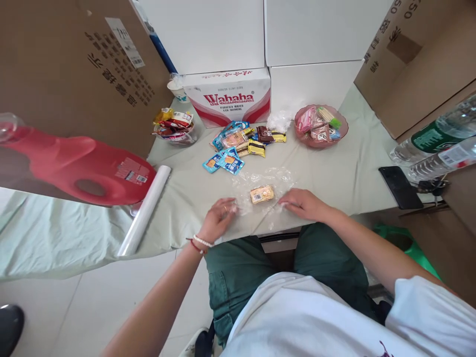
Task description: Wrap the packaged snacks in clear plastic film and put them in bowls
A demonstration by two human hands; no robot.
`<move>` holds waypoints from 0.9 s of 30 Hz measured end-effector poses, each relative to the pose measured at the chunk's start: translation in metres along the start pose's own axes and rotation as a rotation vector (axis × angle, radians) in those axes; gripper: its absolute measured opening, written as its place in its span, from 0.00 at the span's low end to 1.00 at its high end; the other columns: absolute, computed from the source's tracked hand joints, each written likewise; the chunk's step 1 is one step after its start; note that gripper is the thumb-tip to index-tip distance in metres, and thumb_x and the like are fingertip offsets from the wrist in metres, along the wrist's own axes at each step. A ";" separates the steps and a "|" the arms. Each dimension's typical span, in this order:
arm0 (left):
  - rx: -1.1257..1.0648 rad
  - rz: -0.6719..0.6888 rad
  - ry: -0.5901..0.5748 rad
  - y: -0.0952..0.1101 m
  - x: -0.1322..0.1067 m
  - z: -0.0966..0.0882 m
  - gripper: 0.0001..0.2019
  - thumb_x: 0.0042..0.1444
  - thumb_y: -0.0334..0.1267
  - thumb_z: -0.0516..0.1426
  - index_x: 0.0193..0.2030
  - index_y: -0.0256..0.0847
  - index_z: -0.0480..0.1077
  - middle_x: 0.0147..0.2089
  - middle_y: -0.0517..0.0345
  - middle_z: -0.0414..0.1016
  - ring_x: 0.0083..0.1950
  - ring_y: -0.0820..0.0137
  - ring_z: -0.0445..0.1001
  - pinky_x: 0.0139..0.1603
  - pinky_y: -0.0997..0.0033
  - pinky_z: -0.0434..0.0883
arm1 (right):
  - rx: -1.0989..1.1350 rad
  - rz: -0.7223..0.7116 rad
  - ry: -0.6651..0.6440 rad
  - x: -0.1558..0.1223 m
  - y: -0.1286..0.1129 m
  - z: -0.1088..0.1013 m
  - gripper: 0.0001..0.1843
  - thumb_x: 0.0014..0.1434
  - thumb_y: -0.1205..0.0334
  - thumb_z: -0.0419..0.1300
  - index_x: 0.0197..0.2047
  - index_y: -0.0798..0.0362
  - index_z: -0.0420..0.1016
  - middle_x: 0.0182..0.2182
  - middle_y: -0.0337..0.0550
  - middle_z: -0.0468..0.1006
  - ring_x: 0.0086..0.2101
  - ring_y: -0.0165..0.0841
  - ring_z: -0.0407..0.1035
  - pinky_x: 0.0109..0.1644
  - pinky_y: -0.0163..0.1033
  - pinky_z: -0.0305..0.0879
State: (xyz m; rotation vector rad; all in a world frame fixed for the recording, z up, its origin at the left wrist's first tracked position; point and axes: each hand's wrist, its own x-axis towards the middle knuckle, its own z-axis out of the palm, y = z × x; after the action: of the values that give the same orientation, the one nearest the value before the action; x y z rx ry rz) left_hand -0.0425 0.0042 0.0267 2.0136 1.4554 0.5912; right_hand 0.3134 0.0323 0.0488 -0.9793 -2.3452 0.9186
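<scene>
Wahaha carton [227, 99]: contents hidden.
Pink bowl [344, 131]: wrapped snacks [320, 130].
Clear bowl [188, 137]: red-and-gold packets [173, 120].
Left hand [219, 216]: half-curled at plastic film [282, 181], grip unclear.
Right hand [304, 203]: fingertips pinched on film.
Barcoded snack pack [262, 194]: on film, between hands.

Fingers [293, 198] touch clear film [285, 179] under a packaged snack [262, 194].

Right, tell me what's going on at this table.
A person is at a cloth-covered table, with the left hand and right hand at opposite sides of some clear plastic film; whether either grips it is hard to tell. A small snack pack lies on the film between them, touched by neither. Beyond it is a pile of snack packets, flanked by two bowls of snacks.
</scene>
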 end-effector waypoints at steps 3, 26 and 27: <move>0.029 -0.273 0.156 -0.006 0.048 -0.010 0.17 0.63 0.52 0.54 0.40 0.44 0.79 0.53 0.48 0.83 0.61 0.57 0.77 0.68 0.53 0.71 | 0.039 0.220 0.033 0.036 0.007 -0.012 0.21 0.73 0.51 0.51 0.43 0.52 0.83 0.34 0.42 0.83 0.36 0.36 0.76 0.44 0.40 0.70; 0.570 0.211 0.231 0.071 0.018 0.067 0.23 0.64 0.26 0.54 0.63 0.44 0.75 0.63 0.53 0.81 0.47 0.61 0.77 0.42 0.57 0.64 | -0.279 0.277 -0.465 0.167 0.019 -0.005 0.18 0.60 0.66 0.67 0.54 0.56 0.81 0.43 0.45 0.84 0.42 0.36 0.76 0.43 0.34 0.64; 0.569 0.203 0.223 0.067 0.018 0.068 0.24 0.64 0.26 0.54 0.63 0.44 0.76 0.64 0.53 0.80 0.46 0.61 0.77 0.42 0.57 0.64 | -0.216 0.252 -0.475 0.167 0.020 -0.006 0.14 0.60 0.68 0.65 0.49 0.56 0.82 0.40 0.43 0.83 0.40 0.34 0.75 0.42 0.33 0.64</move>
State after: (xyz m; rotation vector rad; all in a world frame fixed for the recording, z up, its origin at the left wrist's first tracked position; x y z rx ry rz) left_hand 0.0539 -0.0078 0.0228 2.6287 1.7033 0.5372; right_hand 0.2168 0.1693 0.0604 -1.2803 -2.8070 1.1092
